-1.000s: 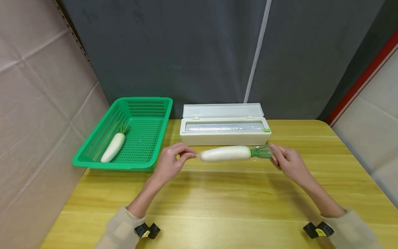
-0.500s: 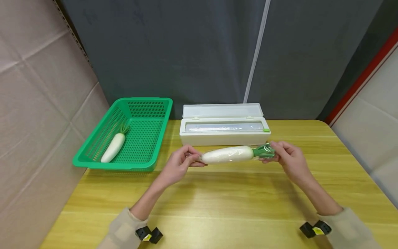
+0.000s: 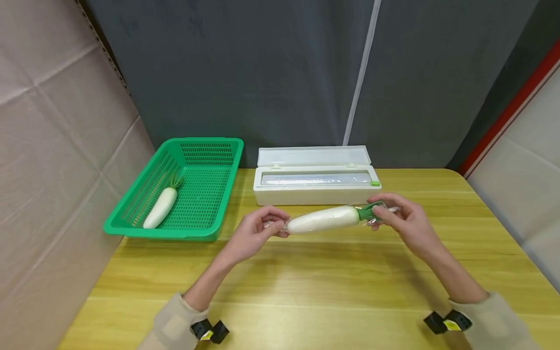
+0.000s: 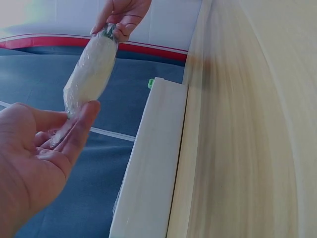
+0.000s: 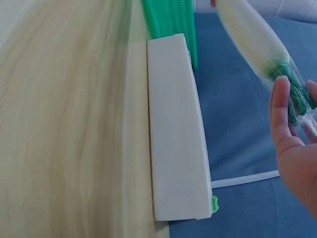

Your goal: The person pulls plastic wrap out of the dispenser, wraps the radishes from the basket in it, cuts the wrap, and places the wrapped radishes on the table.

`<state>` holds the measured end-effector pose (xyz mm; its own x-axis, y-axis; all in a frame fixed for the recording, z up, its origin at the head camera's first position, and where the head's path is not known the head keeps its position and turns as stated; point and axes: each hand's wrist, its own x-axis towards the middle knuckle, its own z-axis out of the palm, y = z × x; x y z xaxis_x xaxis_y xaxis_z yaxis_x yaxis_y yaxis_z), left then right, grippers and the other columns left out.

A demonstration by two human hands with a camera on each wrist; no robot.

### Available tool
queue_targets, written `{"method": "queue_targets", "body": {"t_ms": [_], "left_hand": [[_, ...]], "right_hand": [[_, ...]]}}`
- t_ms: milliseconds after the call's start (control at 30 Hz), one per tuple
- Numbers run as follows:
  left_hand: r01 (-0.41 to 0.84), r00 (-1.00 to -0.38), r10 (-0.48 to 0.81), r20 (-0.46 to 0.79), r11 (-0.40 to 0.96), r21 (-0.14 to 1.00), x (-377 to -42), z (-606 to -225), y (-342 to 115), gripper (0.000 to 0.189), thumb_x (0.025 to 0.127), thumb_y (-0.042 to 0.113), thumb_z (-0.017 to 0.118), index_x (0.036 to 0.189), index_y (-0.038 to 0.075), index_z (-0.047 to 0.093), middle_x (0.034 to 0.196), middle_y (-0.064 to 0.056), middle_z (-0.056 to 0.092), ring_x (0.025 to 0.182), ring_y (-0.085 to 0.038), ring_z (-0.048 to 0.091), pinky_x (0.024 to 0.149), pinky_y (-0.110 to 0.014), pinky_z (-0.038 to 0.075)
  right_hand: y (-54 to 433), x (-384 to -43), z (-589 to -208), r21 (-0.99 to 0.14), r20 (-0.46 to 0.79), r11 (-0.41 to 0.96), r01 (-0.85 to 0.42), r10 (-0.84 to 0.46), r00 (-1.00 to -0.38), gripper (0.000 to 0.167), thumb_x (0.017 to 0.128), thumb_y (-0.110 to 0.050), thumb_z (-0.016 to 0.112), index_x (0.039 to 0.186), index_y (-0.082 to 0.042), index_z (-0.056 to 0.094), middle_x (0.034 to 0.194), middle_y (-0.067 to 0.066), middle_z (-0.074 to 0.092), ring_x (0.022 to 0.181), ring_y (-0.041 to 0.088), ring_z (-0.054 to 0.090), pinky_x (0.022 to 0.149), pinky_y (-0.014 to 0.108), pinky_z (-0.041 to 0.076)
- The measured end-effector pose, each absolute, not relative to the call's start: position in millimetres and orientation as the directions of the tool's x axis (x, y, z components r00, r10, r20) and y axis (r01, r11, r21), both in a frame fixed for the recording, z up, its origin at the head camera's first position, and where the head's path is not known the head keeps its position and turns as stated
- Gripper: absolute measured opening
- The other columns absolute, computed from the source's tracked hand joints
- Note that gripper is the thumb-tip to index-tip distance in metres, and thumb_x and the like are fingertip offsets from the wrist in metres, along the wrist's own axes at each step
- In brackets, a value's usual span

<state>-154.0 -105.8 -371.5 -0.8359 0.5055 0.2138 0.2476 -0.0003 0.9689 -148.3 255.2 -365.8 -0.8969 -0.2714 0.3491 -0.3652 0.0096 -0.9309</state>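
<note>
A white radish [image 3: 323,220] in clear cling film hangs above the table between both hands, its leafy end slightly higher. My left hand [image 3: 251,233] pinches the twisted film at the root tip; in the left wrist view the film tail [image 4: 64,131] lies across its fingers. The right hand [image 3: 409,223] holds the green leaves [image 3: 369,212] and the film around them between thumb and fingers. In the right wrist view the bunched leaves [image 5: 292,94] show through crinkled film.
Behind the hands stands a white cling film box [image 3: 317,197] with its lid raised and a roll inside. At the left, a green basket [image 3: 229,194] holds another radish [image 3: 161,208], which looks unwrapped. A dark curtain [image 3: 245,73] closes off the table's back.
Both hands have shifted from the ends inward along the film. The film is now gathered at the tip and around the leaves, and the radish tilts slightly more.
</note>
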Motion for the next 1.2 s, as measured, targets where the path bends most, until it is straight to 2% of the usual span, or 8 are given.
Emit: {"method": "queue_targets", "body": {"t_ms": [133,300,533,700,967,1067,1200], "left_hand": [[0.303,-0.807,0.547,0.222,0.062,0.951,-154,-372,-106,0.029,0.104,0.006,0.056,0.128,-0.009,0.059,0.122,-0.02,0.066,0.103,-0.032,0.067,0.087,-0.05,0.057],[0.445,-0.77,0.594,0.235,0.235,0.864,-152,-371,-99,0.035,0.102,0.017,0.063,0.133,0.004,0.062,0.126,-0.007,0.068,0.105,-0.017,0.066,0.09,-0.036,0.055],[0.586,-0.694,0.659,0.29,0.283,0.759,-147,-367,-78,0.05,0.094,0.02,0.074,0.137,0.0,0.058,0.128,-0.009,0.066,0.105,-0.019,0.065,0.086,-0.028,0.055],[0.599,-0.7,0.659,0.275,0.332,0.729,-144,-366,-67,0.056,0.092,0.024,0.077,0.14,0.005,0.058,0.123,-0.006,0.066,0.1,-0.015,0.061,0.082,-0.026,0.054],[0.592,-0.727,0.638,0.253,0.396,0.702,-145,-370,-53,0.054,0.09,0.028,0.08,0.136,0.008,0.061,0.118,-0.003,0.067,0.096,-0.014,0.06,0.077,-0.025,0.052],[0.558,-0.748,0.621,0.236,0.394,0.731,-146,-370,-49,0.05,0.09,0.026,0.079,0.133,0.007,0.061,0.117,-0.003,0.066,0.097,-0.016,0.061,0.078,-0.024,0.053],[0.503,-0.772,0.595,0.224,0.357,0.787,-147,-369,-43,0.051,0.09,0.025,0.079,0.133,0.005,0.059,0.119,-0.004,0.065,0.1,-0.019,0.062,0.08,-0.024,0.054]], "right_hand": [[252,-145,-358,-0.925,0.356,0.045,-0.377,-0.245,-0.902,0.02,0.099,0.005,0.057,0.118,0.006,0.063,0.096,0.006,0.069,0.068,0.015,0.071,0.069,0.03,0.06],[246,-141,-347,-0.905,0.379,0.104,-0.413,-0.245,-0.892,0.019,0.097,0.005,0.061,0.116,0.004,0.065,0.096,0.008,0.067,0.065,0.017,0.071,0.066,0.03,0.06],[234,-138,-340,-0.864,0.409,0.166,-0.475,-0.317,-0.856,0.021,0.094,0.009,0.064,0.114,0.002,0.066,0.091,0.009,0.069,0.063,0.021,0.068,0.06,0.027,0.058],[227,-138,-335,-0.844,0.423,0.192,-0.5,-0.334,-0.842,0.022,0.094,0.008,0.065,0.115,0.004,0.066,0.088,0.009,0.07,0.061,0.018,0.065,0.052,0.026,0.053],[220,-139,-326,-0.814,0.425,0.274,-0.512,-0.321,-0.847,0.028,0.094,0.003,0.068,0.12,-0.005,0.067,0.075,0.005,0.067,0.058,0.016,0.06,0.042,0.029,0.04],[215,-140,-323,-0.807,0.433,0.278,-0.522,-0.323,-0.841,0.038,0.093,0.003,0.068,0.13,-0.006,0.063,0.078,0.004,0.066,0.059,0.017,0.058,0.045,0.027,0.043],[210,-142,-320,-0.828,0.458,0.178,-0.531,-0.332,-0.825,0.054,0.092,0.007,0.068,0.143,-0.004,0.054,0.095,0.007,0.064,0.067,0.017,0.061,0.058,0.023,0.053]]}}
